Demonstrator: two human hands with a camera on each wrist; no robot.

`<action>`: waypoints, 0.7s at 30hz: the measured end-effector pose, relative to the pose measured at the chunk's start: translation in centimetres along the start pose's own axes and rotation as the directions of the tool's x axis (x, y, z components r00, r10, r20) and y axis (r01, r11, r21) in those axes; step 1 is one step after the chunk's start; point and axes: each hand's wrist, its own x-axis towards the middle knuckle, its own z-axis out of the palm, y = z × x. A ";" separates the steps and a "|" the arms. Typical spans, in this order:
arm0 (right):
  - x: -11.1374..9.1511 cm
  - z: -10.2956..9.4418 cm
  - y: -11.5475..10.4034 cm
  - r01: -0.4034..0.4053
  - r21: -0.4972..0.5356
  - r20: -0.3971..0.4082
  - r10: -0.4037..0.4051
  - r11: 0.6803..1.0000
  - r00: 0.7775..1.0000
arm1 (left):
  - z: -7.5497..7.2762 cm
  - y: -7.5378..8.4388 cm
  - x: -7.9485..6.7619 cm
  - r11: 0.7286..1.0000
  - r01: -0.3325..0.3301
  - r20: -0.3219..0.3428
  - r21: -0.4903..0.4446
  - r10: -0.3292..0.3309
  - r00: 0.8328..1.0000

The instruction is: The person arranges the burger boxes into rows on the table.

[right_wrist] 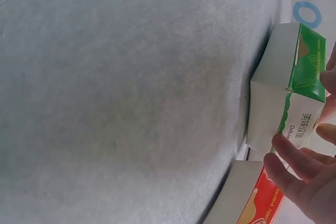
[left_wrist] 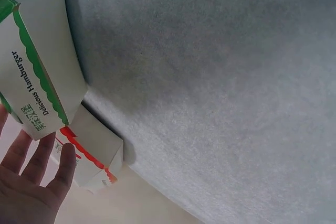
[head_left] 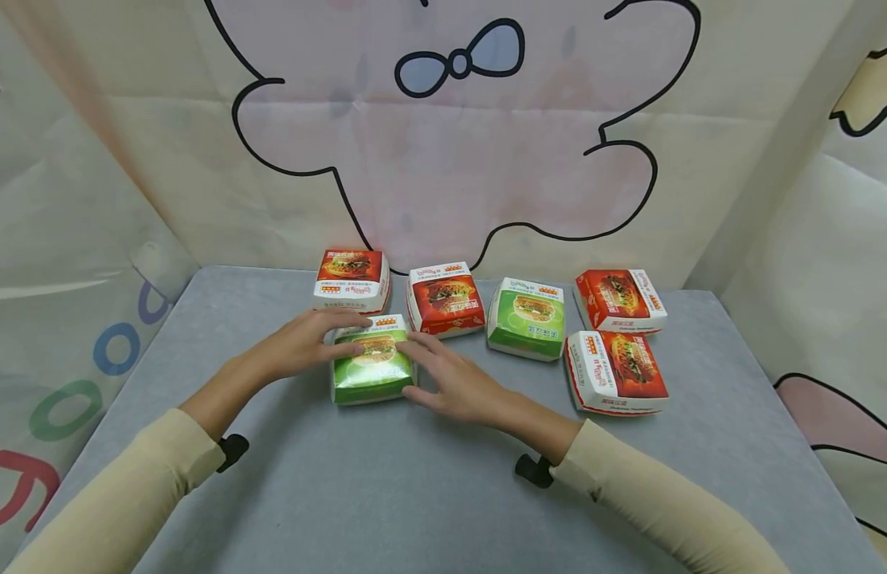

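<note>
A green-and-white hamburger box [head_left: 371, 360] lies on the grey table at left of centre, with both hands around it. My left hand [head_left: 303, 344] reaches to its left side, fingers extended over the top edge. From the right, my right hand [head_left: 453, 381] has its fingers spread along the opposite side. In the left wrist view, the fingertips of the left hand [left_wrist: 32, 182] are right at the white side of the green box [left_wrist: 39, 61]. The right wrist view has the right hand [right_wrist: 310, 177] with loosely bent fingers beside the box [right_wrist: 286, 87].
Directly behind stands a red hamburger box [head_left: 352, 281], with another red box [head_left: 445, 299] to its right. Farther right are a second green box [head_left: 527, 319] and two red boxes, one behind [head_left: 620, 300] and one in front [head_left: 618, 373]. A printed cloth backdrop [head_left: 472, 175] borders the table.
</note>
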 end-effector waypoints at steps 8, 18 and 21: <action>0.2 0.1 0.1 0.000 -0.014 0.000 0.000 1.000 1.000 | -0.1 0.1 -0.3 1.000 -0.024 -0.010 0.007 0.024 1.000; 0.7 -0.1 0.5 0.033 -0.004 0.001 -0.033 0.999 0.999 | -0.2 0.5 -0.5 1.000 -0.019 -0.026 0.014 0.019 0.999; 0.8 -0.3 0.6 0.036 -0.002 0.017 -0.036 0.999 0.999 | -0.2 0.7 -0.3 1.000 -0.013 -0.028 0.018 0.014 1.000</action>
